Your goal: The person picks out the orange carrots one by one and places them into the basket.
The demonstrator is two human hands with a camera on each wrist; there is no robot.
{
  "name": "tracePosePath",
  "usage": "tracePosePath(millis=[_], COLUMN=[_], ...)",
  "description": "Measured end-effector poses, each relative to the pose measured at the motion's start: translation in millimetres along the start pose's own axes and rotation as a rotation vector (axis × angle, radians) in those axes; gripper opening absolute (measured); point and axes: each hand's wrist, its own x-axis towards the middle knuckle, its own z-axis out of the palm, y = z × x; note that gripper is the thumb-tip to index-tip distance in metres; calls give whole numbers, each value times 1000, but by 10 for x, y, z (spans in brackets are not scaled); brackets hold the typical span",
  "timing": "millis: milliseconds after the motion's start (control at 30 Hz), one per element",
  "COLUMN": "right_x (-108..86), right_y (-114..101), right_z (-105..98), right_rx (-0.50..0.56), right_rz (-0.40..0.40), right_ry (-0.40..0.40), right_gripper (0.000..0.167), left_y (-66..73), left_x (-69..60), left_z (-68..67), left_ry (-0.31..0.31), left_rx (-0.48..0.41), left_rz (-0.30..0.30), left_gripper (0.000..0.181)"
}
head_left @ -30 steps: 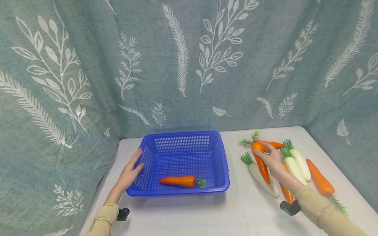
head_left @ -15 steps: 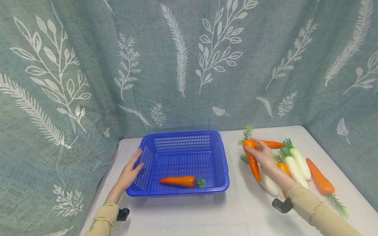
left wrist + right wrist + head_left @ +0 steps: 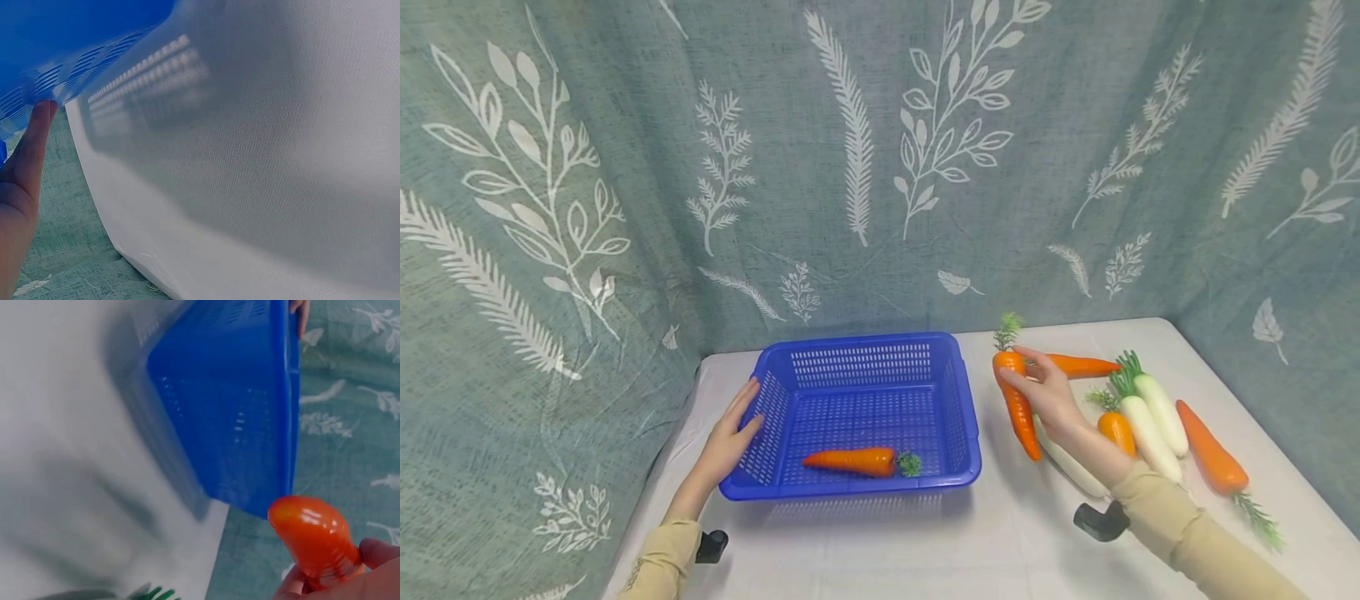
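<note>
In the head view my right hand [image 3: 1049,395] pinches an orange carrot [image 3: 1021,415] with a feathery green top, just off the table to the right of the blue basket [image 3: 850,482]. The right wrist view shows this carrot's tip [image 3: 306,528] in front of the basket's end wall [image 3: 212,419]. My left hand [image 3: 724,442] rests on the basket's left rim, its fingers fairly straight. A finger touches the slotted wall in the left wrist view. Another carrot [image 3: 853,461] lies along the near side inside the basket.
Right of the basket lie a white radish [image 3: 1063,462], partly hidden by my arm, a carrot [image 3: 1082,366] behind, an orange carrot [image 3: 1117,431], two white radishes [image 3: 1150,433] and a carrot [image 3: 1213,454]. A patterned green curtain [image 3: 880,167] hangs behind the white table [image 3: 880,550].
My right hand has moved left toward the basket with the carrot, uncovering more of the vegetables behind it. The left hand and the basket stay put.
</note>
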Motion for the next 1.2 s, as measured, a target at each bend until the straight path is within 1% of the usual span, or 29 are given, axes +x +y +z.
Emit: tracePosePath(millis=[100,333,533,800,900,1100,1200], right_x=[-19,-34,-32,-26,-19,-1,16], right_y=[-38,-131,-154,-170,-188,-209,-195], right_z=[64,228,386,587,649,773,850], right_rx=[28,55,120,172,196,229,244], right_rz=[5,10,10,-5,5,-15,-26], right_ry=[-10,-35,-82,-115,-120,-110,-107], right_gripper=[56,55,55,55,54,50,50], left_y=[-7,-18,-26,-18,-7,14,19], left_x=[-2,7,8,4,1,8,5], left_z=[1,2,12,-4,-16,-21,-8], left_ry=[1,7,7,1,0,-2,13], left_rx=[1,13,18,23,24,25,23], left_rz=[2,9,11,-1,-1,-1,21], left_gripper=[53,53,53,53,53,53,53])
